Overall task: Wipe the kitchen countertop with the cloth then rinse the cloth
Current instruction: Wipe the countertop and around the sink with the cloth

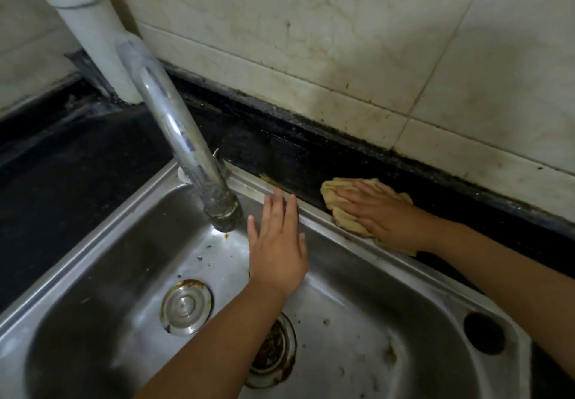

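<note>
While my left hand (278, 240) hovers with its fingers straight over the near-side basin of the sink (102, 261), holding nothing, my right hand (378, 212) lies flat with fingers spread on the cloth (337, 204), pressing it down rather than gripping it. That cloth sits to the right, on the dark countertop (280, 153) strip between the sink's far rim and the tiled wall (342, 41). With only a flat palm on it, I judge it could bunch or slip into the sink, leaving grime along the far wall joint.
</note>
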A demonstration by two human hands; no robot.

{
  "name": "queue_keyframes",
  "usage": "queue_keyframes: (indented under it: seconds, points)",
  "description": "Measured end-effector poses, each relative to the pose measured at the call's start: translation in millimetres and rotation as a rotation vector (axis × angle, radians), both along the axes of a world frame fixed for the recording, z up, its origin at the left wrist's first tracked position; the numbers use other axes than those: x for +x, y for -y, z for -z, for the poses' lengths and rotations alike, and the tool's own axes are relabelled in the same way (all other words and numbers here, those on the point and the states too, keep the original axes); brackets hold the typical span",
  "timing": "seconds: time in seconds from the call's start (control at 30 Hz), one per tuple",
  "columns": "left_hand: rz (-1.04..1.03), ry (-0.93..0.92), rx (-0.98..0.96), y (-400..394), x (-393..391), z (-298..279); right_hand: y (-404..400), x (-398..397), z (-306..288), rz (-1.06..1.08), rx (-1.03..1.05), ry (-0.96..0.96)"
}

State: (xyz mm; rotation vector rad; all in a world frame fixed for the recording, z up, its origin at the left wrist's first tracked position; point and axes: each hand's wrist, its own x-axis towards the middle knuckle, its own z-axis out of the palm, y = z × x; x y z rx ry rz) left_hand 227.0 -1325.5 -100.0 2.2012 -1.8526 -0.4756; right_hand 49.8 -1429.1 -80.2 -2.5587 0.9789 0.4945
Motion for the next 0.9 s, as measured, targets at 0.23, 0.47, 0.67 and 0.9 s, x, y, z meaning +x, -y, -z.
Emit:
queue_keyframes:
  seconds: [0.23,0.47,0.67,0.9]
  points:
    - [-0.107,0.100,0.080,-31,30,1,15,127,-17,0.253,0.008,0.321]
    - [-0.151,0.105,0.168,-46,47,2,4,157,9,0.026,-0.107,0.223]
    - [-0.033,-0.009,0.089,-33,35,-3,-41,34,8,0.096,-0.060,0.059]
    - [0.235,0.056,0.056,-18,-5,-10,-60,10,-3,0.264,-0.044,0.121]
